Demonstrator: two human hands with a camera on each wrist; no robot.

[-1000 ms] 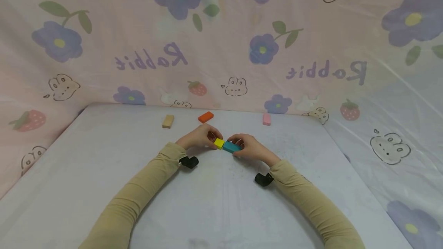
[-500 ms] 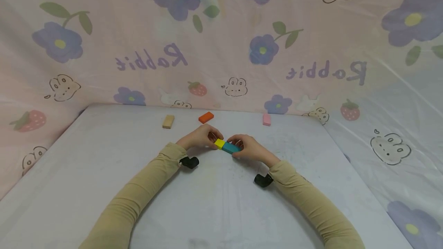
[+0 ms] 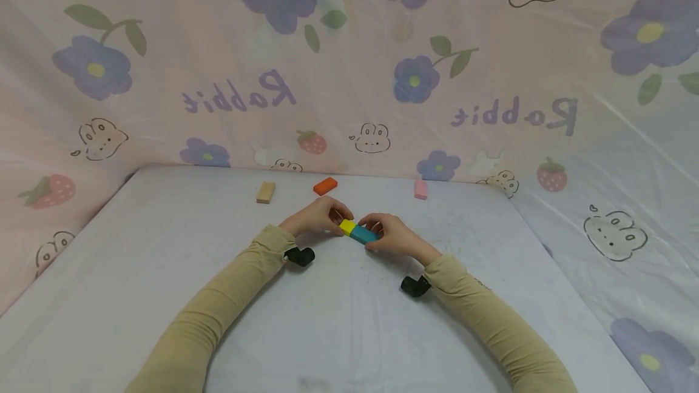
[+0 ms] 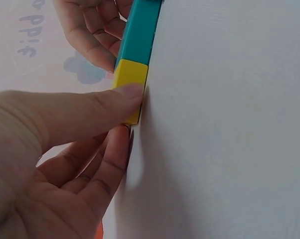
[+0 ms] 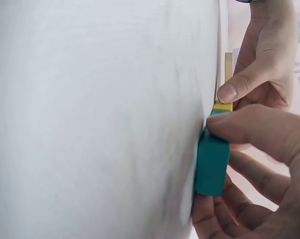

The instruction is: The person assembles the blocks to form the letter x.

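Two rectangular blocks lie end to end on the white table, a yellow block (image 3: 346, 227) and a teal block (image 3: 363, 235), their ends meeting in the left wrist view. My left hand (image 3: 319, 216) pinches the yellow block, thumb (image 4: 122, 97) along its near side and fingers behind it. From the right, my right hand (image 3: 395, 235) grips the teal block; in the right wrist view its thumb rests on the near side of the teal block (image 5: 212, 167) while the other fingers curl behind. Parts of both blocks are hidden by the fingers.
Toward the table's far edge lie a natural wood block (image 3: 266, 192), an orange block (image 3: 325, 185) and a pink block (image 3: 420, 189). A printed cloth (image 3: 349, 96) hangs behind the white table (image 3: 317, 332). A black wrist camera (image 3: 300, 256) sits below the left cuff.
The small gap between the yellow and teal blocks has gone, and their ends now meet. The teal block has shifted slightly left with my right hand. My left hand has hardly moved.
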